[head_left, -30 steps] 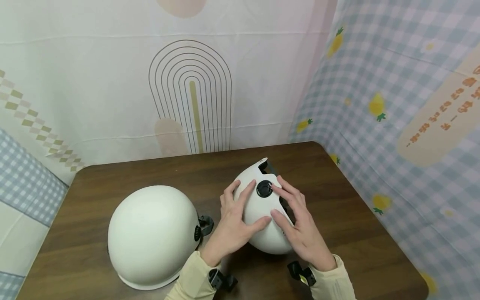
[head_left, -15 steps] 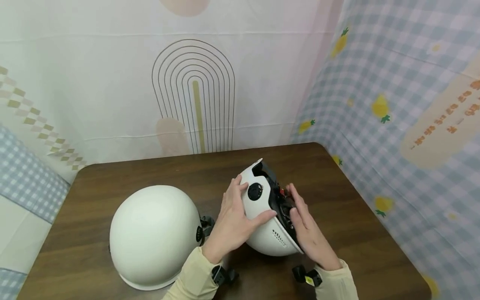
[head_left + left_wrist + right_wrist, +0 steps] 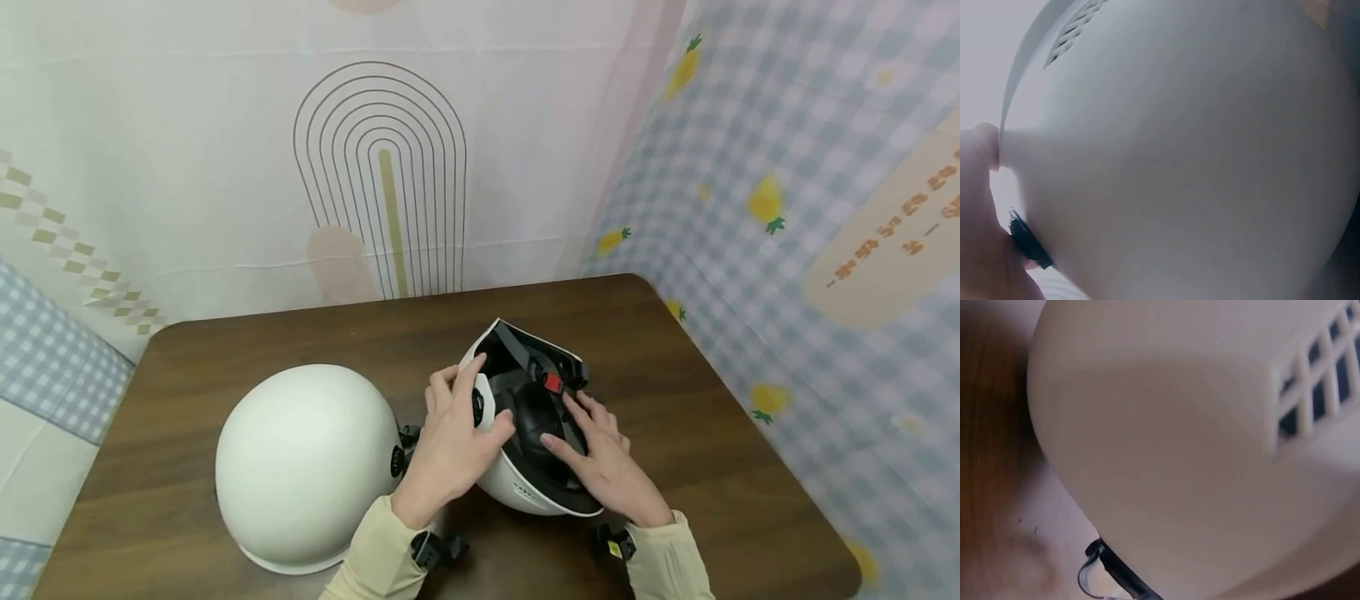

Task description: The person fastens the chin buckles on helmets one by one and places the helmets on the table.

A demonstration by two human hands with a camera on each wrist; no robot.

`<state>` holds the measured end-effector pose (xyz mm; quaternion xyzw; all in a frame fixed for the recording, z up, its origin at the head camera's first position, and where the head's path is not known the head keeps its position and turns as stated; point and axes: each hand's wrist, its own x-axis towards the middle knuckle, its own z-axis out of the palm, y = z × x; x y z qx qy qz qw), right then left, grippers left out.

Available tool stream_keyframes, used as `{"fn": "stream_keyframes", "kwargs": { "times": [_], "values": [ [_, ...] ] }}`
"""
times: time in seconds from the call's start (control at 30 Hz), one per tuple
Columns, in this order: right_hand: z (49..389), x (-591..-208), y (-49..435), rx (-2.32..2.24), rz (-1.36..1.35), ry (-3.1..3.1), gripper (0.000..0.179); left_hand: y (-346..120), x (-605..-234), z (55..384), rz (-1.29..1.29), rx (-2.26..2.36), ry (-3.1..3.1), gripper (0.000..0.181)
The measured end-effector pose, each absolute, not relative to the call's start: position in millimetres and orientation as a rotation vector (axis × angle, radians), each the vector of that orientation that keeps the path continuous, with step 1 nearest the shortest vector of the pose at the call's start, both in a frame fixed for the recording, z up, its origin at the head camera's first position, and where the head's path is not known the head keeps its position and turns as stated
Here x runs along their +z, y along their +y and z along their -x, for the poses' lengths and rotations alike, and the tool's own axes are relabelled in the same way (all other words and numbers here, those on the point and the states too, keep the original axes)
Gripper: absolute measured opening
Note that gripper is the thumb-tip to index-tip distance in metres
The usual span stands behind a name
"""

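A white helmet [image 3: 521, 492] lies tilted on the table, its black-lined opening turned up. Inside it show a dark strap [image 3: 510, 343] and a red buckle [image 3: 552, 382]. My left hand [image 3: 453, 446] grips the left side, thumb at the rim and fingers near the black round side piece [image 3: 477, 407]. Across the opening's right side lies my right hand [image 3: 603, 462], its thumb and fingers extended over the black lining. Both wrist views are filled by white shell [image 3: 1179, 150] with slotted vents [image 3: 1325, 378]; the right wrist view shows no fingers.
Another white helmet [image 3: 303, 467] stands dome up on the left, its black strap [image 3: 409, 435] sticking out close to my left forearm. The brown wooden table [image 3: 720, 467] has rounded corners. Patterned cloth curtains [image 3: 525, 167] hang behind and to the right.
The right helmet has rolled leftward, so its opening has turned from facing right to facing up. My right hand has moved from the outer shell to the lining; the other helmet stays put.
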<state>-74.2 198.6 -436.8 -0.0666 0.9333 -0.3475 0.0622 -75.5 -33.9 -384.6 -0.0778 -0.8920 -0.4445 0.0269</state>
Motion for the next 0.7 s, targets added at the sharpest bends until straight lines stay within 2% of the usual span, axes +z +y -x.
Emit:
{"fn": "stream_keyframes", "kwargs": {
  "times": [0.1, 0.3, 0.47, 0.6, 0.7],
  "values": [
    [75.6, -432.5, 198.0, -1.018, 0.235, 2.895, 0.079, -36.6, -382.9, 76.0, 0.211, -1.356, -2.784, 0.073],
    [77.8, -424.1, 199.6, -0.863, 0.338, 3.050, 0.077, -41.9, -387.8, 75.0, 0.112, -1.374, -2.858, 0.074],
    [76.8, -419.4, 200.6, -0.745, 0.420, 3.136, 0.072, -45.5, -395.2, 74.1, 0.022, -1.417, -2.882, 0.090],
    [76.4, -417.1, 199.4, -0.675, 0.460, 3.162, 0.071, -46.5, -397.8, 74.4, 0.116, -1.269, -2.828, 0.102],
    [76.1, -414.5, 197.5, -0.640, 0.500, 3.181, 0.072, -47.0, -396.4, 75.8, 0.268, -1.030, -2.789, 0.101]
  ]
}}
